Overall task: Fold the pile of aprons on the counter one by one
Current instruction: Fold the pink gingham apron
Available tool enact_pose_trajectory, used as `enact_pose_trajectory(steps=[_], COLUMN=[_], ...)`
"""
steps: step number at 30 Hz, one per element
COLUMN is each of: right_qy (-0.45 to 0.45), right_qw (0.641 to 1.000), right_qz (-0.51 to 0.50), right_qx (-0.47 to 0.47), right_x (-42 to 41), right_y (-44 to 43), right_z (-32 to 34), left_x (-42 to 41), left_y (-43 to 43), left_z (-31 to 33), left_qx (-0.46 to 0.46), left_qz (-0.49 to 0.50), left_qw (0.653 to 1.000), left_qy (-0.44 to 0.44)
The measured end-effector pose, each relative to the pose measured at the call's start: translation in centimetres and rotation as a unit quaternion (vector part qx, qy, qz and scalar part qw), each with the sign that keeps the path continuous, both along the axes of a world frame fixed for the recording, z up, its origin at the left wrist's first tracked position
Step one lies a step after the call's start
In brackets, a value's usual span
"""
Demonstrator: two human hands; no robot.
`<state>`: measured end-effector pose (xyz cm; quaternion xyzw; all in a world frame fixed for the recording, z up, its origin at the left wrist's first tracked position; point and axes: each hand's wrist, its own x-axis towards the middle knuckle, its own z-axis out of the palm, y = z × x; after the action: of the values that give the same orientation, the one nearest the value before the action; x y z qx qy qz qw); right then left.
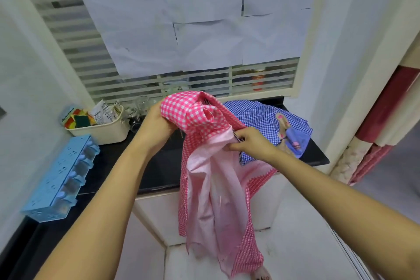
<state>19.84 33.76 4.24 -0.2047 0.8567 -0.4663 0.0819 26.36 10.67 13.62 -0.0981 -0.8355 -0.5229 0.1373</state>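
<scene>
A pink-and-white checked apron with a plain pink lining hangs in front of the black counter, its lower part trailing down toward the floor. My left hand grips the bunched upper part of it. My right hand pinches an edge of the same apron lower and to the right. Behind my right hand, a blue checked apron with a sewn-on figure lies crumpled on the counter's right end.
A cream basket with sponges and packets stands at the counter's back left, glass jars beside it. A light blue plastic rack lies along the left counter. Paper sheets cover the slatted window behind. A red curtain hangs right.
</scene>
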Motion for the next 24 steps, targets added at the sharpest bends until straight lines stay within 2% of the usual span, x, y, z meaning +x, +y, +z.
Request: enact_pose_trajectory(steps=[4, 7, 9, 11, 13, 15, 16, 18, 19, 20, 21, 23, 24], right_qy=[-0.002, -0.030, -0.021, 0.047, 0.154, 0.250, 0.287, 0.342, 0.371, 0.401, 0.428, 0.467, 0.480], right_qw=[0.999, 0.995, 0.994, 0.997, 0.986, 0.964, 0.953, 0.934, 0.923, 0.911, 0.898, 0.875, 0.865], right_qz=[0.037, 0.072, 0.076, 0.029, -0.036, -0.053, -0.041, -0.005, 0.014, 0.033, 0.053, 0.086, 0.097], right_qx=[0.013, 0.056, 0.077, 0.056, 0.044, 0.070, 0.086, 0.103, 0.101, 0.096, 0.093, 0.098, 0.105], right_x=[-0.6, -0.2, -0.2, -0.8, -1.6, -1.8, -1.9, -1.8, -1.6, -1.5, -1.4, -1.3, -1.3], right_y=[1.6, 2.3, 2.7, 3.0, 3.0, 2.3, 1.9, 1.0, 0.5, -0.1, -0.6, -1.4, -1.8], right_z=[2.5, 4.4, 5.2, 5.3, 5.5, 6.2, 6.6, 7.3, 7.7, 8.1, 8.6, 9.5, 9.9], left_x=[0.7, 1.0, 1.3, 1.8, 2.2, 2.2, 2.1, 2.0, 2.0, 2.0, 1.9, 1.6, 1.6], left_y=[-2.0, -3.4, -3.8, -3.9, -4.4, -5.2, -5.6, -5.9, -5.6, -5.1, -4.5, -2.5, -1.4], left_z=[0.3, 0.1, -0.3, -0.5, -0.6, -0.8, -0.8, -1.2, -1.6, -1.7, -2.0, -2.3, -2.4], left_qx=[0.006, -0.017, 0.002, 0.016, -0.044, -0.176, -0.232, -0.282, -0.282, -0.270, -0.248, -0.198, -0.174], left_qz=[0.028, 0.040, 0.049, 0.044, 0.021, -0.036, -0.076, -0.155, -0.169, -0.160, -0.127, -0.066, -0.066], left_qw=[1.000, 0.999, 0.998, 0.998, 0.997, 0.974, 0.948, 0.887, 0.870, 0.874, 0.898, 0.952, 0.966], left_qy=[0.005, -0.017, -0.033, -0.046, -0.067, -0.139, -0.203, -0.331, -0.366, -0.370, -0.339, -0.223, -0.182])
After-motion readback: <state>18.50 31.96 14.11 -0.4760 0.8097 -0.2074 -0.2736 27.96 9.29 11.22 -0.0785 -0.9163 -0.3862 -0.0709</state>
